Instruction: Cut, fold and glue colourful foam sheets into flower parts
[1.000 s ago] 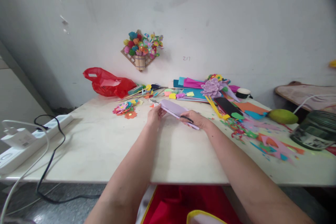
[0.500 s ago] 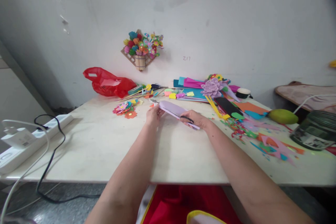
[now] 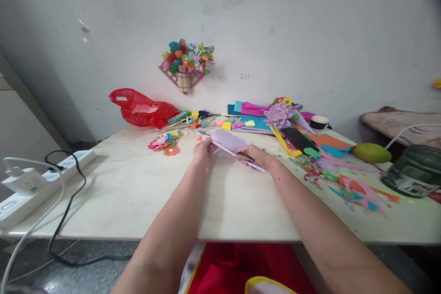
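Observation:
A piece of light purple craft foam or paper (image 3: 229,139) is held above the middle of the table. My left hand (image 3: 204,148) pinches its left end between thumb and fingers. My right hand (image 3: 254,156) is closed round the dark handles of scissors (image 3: 245,155), which lie along the near edge of the purple piece. The blades are mostly hidden by the purple sheet. Left of my left hand lies a pile of colourful cut-out flowers (image 3: 165,141).
At the back left sits a red plastic bag (image 3: 146,109). Coloured sheets (image 3: 255,122) and a purple flower (image 3: 279,115) lie at the back. Scraps (image 3: 361,193), a black phone-like slab (image 3: 299,140), a green fruit (image 3: 371,152) and a glass jar (image 3: 413,172) occupy the right. A power strip (image 3: 74,161) lies left.
The purple piece has shifted slightly right between my hands. My left hand has moved a little along with it; my right hand keeps nearly the same place on the scissors.

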`<action>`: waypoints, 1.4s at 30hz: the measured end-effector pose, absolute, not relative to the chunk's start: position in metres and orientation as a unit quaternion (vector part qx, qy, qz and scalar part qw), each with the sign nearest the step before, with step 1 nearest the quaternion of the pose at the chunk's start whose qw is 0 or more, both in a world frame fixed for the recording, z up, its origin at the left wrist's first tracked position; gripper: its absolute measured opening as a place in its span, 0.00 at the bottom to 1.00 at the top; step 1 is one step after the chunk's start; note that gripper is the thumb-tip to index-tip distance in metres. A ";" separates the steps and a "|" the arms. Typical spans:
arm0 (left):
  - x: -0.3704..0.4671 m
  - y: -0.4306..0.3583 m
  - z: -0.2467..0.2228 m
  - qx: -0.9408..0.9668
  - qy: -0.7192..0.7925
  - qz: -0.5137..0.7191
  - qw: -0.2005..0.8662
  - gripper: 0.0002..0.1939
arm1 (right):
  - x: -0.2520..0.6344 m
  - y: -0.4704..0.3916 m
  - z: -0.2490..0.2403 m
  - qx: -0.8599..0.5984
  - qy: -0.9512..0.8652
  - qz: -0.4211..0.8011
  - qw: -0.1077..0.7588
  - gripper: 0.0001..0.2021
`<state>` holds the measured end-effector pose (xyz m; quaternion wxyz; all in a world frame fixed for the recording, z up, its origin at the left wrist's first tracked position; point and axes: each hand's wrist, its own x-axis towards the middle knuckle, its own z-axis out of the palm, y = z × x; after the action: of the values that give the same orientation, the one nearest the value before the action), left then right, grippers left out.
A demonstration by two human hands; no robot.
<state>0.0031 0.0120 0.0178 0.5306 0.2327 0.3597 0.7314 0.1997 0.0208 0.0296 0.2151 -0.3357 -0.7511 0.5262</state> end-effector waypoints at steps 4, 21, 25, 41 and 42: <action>0.003 0.013 0.016 0.231 0.357 0.733 0.532 0.01 | 0.200 0.022 0.028 -0.342 -0.753 0.519 0.217 0.17; 0.003 0.011 0.021 0.214 0.374 0.730 0.531 0.01 | 0.199 0.023 0.032 -0.344 -0.787 0.465 0.215 0.18; 0.003 0.011 0.020 0.216 0.365 0.735 0.529 0.02 | 0.200 0.025 0.031 -0.340 -0.784 0.471 0.218 0.18; 0.005 0.011 0.016 0.254 0.350 0.723 0.539 0.03 | 0.198 0.023 0.027 -0.361 -0.744 0.514 0.229 0.18; 0.005 0.011 0.016 0.253 0.351 0.723 0.538 0.03 | 0.198 0.023 0.027 -0.358 -0.747 0.511 0.228 0.18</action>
<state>0.0050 0.0111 0.0165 0.5383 0.2534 0.3509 0.7231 0.1982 0.0231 0.0270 0.2276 -0.3582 -0.7472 0.5114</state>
